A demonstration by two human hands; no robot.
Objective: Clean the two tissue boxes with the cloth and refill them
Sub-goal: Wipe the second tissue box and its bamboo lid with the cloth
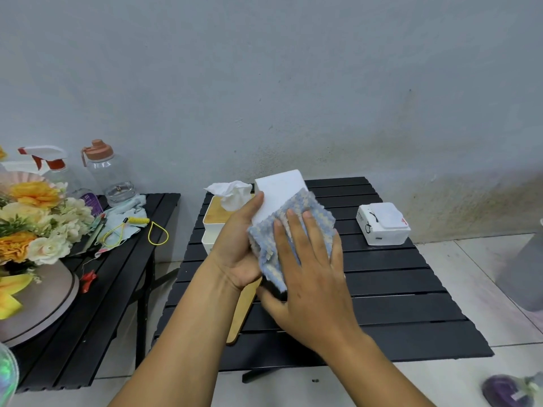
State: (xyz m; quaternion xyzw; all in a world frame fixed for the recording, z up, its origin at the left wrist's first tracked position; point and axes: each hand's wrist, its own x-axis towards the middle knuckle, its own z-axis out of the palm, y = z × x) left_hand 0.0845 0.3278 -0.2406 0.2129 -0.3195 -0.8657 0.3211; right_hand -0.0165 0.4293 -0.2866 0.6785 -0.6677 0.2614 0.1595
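White plastic, one tissue box (pixel 276 195) was held tilted above the black worktop (pixel 396 289), gripped by the left hand (pixel 238 248); its inside could not be seen. The right hand (pixel 308 268), fingers straight, pressed the blue-and-cream cloth (pixel 305 218) against it. Just behind, a second tissue box (pixel 214 227) had a tissue (pixel 232 192) sticking up through its wooden top.

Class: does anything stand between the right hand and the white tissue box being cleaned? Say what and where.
Yes. The blue-and-cream cloth lies between the right hand and the white tissue box, spread over its near face under the flat fingers. The left hand has its thumb directly on the box.
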